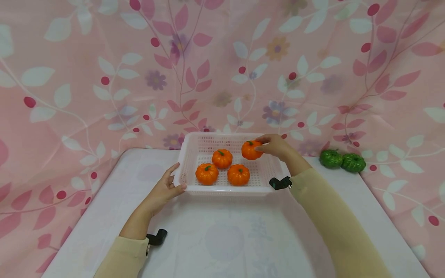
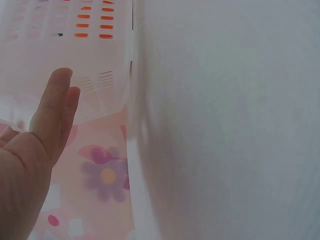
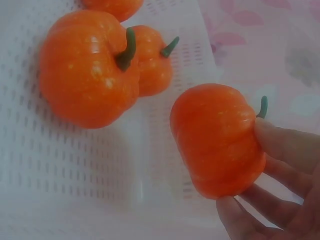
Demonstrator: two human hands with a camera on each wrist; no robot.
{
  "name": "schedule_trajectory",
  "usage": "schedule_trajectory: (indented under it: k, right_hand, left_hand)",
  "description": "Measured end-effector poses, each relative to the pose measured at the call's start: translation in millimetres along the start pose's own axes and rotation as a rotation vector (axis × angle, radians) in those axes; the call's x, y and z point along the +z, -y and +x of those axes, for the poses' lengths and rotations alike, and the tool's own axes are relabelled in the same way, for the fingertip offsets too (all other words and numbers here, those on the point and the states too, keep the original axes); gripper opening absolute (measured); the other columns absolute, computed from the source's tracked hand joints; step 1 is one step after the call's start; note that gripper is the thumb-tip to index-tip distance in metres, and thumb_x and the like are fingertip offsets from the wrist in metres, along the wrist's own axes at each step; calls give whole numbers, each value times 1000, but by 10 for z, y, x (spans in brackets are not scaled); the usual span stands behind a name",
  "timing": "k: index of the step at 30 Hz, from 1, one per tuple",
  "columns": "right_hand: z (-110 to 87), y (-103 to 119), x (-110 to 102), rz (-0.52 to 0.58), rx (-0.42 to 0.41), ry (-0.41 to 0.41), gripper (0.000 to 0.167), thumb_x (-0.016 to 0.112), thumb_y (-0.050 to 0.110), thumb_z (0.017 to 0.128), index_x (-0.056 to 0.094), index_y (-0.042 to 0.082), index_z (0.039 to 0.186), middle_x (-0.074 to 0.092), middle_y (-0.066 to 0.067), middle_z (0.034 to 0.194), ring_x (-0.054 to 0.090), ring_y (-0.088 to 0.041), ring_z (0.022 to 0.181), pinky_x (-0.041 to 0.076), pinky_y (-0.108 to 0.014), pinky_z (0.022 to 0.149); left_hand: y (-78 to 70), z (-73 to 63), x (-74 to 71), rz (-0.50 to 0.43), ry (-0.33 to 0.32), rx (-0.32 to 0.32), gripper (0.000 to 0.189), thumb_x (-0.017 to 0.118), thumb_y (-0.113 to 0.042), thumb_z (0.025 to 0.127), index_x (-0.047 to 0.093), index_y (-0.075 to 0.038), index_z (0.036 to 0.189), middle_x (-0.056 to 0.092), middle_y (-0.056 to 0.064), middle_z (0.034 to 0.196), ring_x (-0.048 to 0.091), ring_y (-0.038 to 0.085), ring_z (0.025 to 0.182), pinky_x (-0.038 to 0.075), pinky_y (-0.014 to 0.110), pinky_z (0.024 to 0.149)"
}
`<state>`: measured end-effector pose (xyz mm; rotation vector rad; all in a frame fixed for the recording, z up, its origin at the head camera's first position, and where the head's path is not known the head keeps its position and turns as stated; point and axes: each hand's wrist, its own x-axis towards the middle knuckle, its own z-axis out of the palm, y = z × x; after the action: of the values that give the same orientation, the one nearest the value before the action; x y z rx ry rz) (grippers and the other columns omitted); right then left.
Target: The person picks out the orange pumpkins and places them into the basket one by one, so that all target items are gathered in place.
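Observation:
A white perforated plastic basket (image 1: 229, 189) stands on the table with three orange pumpkins lying in it: a left one (image 1: 206, 174), a back one (image 1: 222, 159) and a front right one (image 1: 238, 175). A fourth orange pumpkin (image 1: 252, 150), with a short green stem, is pinched between the thumb and fingers of my right hand (image 1: 274, 146) over the basket's back right part. My left hand (image 1: 166, 189) holds the basket's left end, thumb at the front corner of the rim. The left wrist view shows its extended fingers (image 2: 52, 107) alongside the basket's outer wall.
Two green pumpkins, one (image 1: 331, 158) beside the other (image 1: 353, 162), sit at the table's far right edge. A pink floral cloth (image 1: 222, 77) hangs behind the white-covered table (image 1: 222, 235). Black wrist devices show on both arms.

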<state>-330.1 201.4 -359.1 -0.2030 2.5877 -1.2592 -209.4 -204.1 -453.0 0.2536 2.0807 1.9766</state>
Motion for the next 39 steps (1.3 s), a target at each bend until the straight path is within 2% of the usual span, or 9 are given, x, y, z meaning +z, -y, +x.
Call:
schedule_trajectory:
  k: [7,15,21,32,39]
  right_hand:
    - [119,5,75,59,70,33,49,69,16,96,54,3,140,51,-21,142,54,-35,125,46,-43,105]
    - [196,-24,185,55,85,37,46,69,16,95,56,6,139,52,-18,142,52,-35,125,42,-47,109]
    - [273,-43,270,81,81,18,46,68,12,96,55,1,138,53,-21,139,53,-35,124,43,-44,108]
    - [384,-106,391,84,153,-10,46,69,8,94,56,1,138,52,-19,142,51,-34,125,41,-43,109]
    - [403,-165,440,59,121,21,45,69,8,94,57,1,137,53,-20,140,53,-34,123,44,-43,107]
  left_hand:
    - [13,14,-12,-9,5,11,95,72,-13,93,8,-24,162,34,30,150,59,22,111,51,24,93]
    - [11,18,-1,-21,9,12,95,72,-14,93,7,-24,161,33,31,150,60,22,110,51,25,93]
    - [5,11,-5,-6,3,1,94,71,-13,94,7,-25,161,33,30,150,59,23,112,51,25,93]
    - [10,8,-2,21,-1,-23,93,73,-18,94,9,-29,161,34,25,151,56,27,117,50,30,97]
    - [-2,-3,4,23,-10,-24,94,73,-18,93,9,-28,161,34,26,151,57,27,116,51,29,97]
